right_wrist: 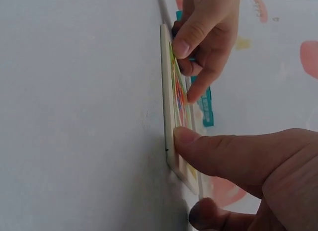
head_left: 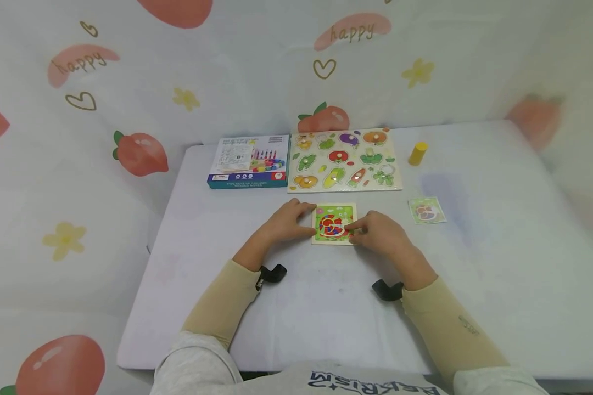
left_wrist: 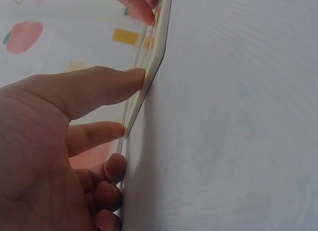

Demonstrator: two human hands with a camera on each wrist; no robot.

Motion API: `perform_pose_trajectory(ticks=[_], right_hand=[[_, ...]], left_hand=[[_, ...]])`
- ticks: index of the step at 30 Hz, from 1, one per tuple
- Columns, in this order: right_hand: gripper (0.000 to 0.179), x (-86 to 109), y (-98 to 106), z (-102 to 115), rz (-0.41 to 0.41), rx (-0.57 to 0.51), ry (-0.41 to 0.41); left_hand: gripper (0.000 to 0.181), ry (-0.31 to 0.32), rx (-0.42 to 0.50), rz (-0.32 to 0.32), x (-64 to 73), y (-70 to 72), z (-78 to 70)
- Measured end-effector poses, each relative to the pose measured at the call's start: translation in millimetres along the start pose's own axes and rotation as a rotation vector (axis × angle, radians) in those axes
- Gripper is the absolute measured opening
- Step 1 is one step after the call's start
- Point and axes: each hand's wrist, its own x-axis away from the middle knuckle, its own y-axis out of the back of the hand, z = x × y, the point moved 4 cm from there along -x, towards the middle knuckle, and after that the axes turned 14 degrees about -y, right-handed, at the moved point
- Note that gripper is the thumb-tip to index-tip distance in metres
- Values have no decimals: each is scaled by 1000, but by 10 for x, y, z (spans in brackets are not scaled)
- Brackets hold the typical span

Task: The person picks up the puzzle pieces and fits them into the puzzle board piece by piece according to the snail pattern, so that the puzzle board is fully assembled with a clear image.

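A small square jigsaw puzzle board (head_left: 334, 208) with a pale rim and a red-and-blue snail-like picture lies flat on the table. My left hand (head_left: 289, 220) is at its left side: in the left wrist view, the straight thumb (left_wrist: 114, 87) and index finger touch the edge, the other fingers being bent. From the other side, my right hand (head_left: 382, 233) reaches over the board, index fingertip on the picture and thumb lower, a gap between them. The right thumb (right_wrist: 218, 149) rests on the board in the right wrist view. Whether a loose piece lies under those fingertips is hidden.
Behind the board lie a boxed set (head_left: 249, 162) and a large vegetable peg puzzle (head_left: 345, 162), side by side. A yellow cylinder (head_left: 418, 153) stands at the back right. Nearer, a small picture card (head_left: 427, 210) lies right of my right hand. A patterned cloth hangs behind the table.
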Motion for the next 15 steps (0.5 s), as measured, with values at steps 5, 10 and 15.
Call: perform_pose_trajectory(ticks=[5,10,15], right_hand=[[34,-16,-26,-8,27,-48,4],[38,-16,-5,-10,53,-51,56],[51,14,112,-23,31,-16,155]], left_hand=[[72,12,14,-9,59,-9,42],[71,15,24,-28,90,-1,39],[71,14,29,-17,98,22,32]])
